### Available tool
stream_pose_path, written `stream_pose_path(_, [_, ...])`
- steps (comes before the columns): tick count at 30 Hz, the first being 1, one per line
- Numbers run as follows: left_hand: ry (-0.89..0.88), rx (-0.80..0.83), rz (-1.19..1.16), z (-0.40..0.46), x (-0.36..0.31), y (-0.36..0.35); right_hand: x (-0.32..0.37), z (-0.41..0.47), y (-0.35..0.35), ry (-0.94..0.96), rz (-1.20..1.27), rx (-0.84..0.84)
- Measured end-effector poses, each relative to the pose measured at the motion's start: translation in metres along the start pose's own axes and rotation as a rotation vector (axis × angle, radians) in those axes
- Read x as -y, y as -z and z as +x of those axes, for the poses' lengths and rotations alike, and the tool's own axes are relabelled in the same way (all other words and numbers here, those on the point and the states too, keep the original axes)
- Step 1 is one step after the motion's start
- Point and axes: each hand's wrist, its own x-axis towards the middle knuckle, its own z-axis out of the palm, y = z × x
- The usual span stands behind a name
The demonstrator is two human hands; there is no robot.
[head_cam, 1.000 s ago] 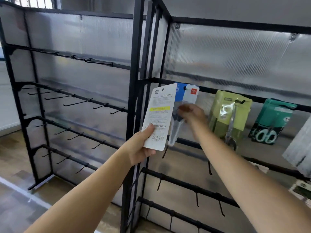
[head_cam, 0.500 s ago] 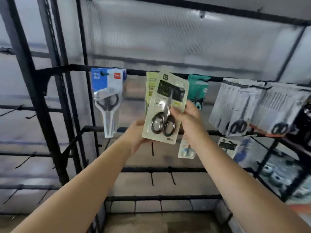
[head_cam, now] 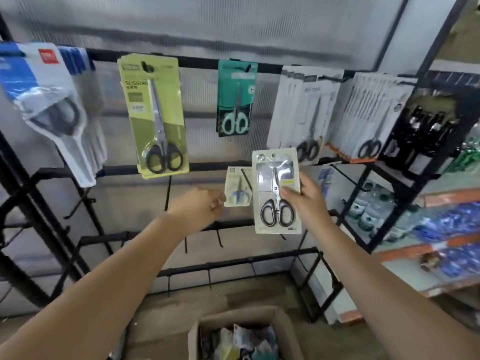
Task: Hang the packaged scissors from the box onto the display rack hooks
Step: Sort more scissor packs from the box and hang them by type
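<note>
Before the black wire rack (head_cam: 233, 226), right hand (head_cam: 309, 201) fingers clamp a glossy scissors blister pack (head_cam: 277, 190), left hand (head_cam: 197, 210) fingers loosely curled

Two bare forearms, uncovered from the lower frame edge up to the wrists, no sleeve in view. Left hand (head_cam: 200, 207) and right hand (head_cam: 307, 201) likewise bare: no gloves, rings, watch or bands visible. Fingers (head_cam: 291, 191) slightly motion-blurred.

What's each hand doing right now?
Left hand: loosely curled, holding nothing that shows.
Right hand: grips the black-handled scissors pack.
</note>
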Motion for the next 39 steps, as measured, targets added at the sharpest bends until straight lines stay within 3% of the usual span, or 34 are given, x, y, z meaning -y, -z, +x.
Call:
stream_pose_path(11, [0.085, 0.249, 0.048, 0.007, -0.022, -0.074, -0.103, -0.026, 0.063, -0.316, 0.066, -0.019])
stream_pose_path(20, [0.064, 0.29, 0.06, 0.028, -0.045, -0.099, -0.122, -0.02, 0.109, -0.366, -0.005, -0.068])
stream_pose_path(24, [0.052, 0.242, 0.044, 0.043, -0.069, -0.106, -0.112, 0.011, 0.115, -0.311, 0.039, -0.087])
stream_pose_path(30, [0.185, 0.083, 0.101, 0.066, -0.086, -0.099, -0.104, 0.063, 0.117, -0.26, 0.089, -0.09])
stream_pose_path(39, [0.313, 0.026, 0.132, 0.075, -0.094, -0.095, -0.128, 0.088, 0.121, -0.277, 0.12, 0.008])
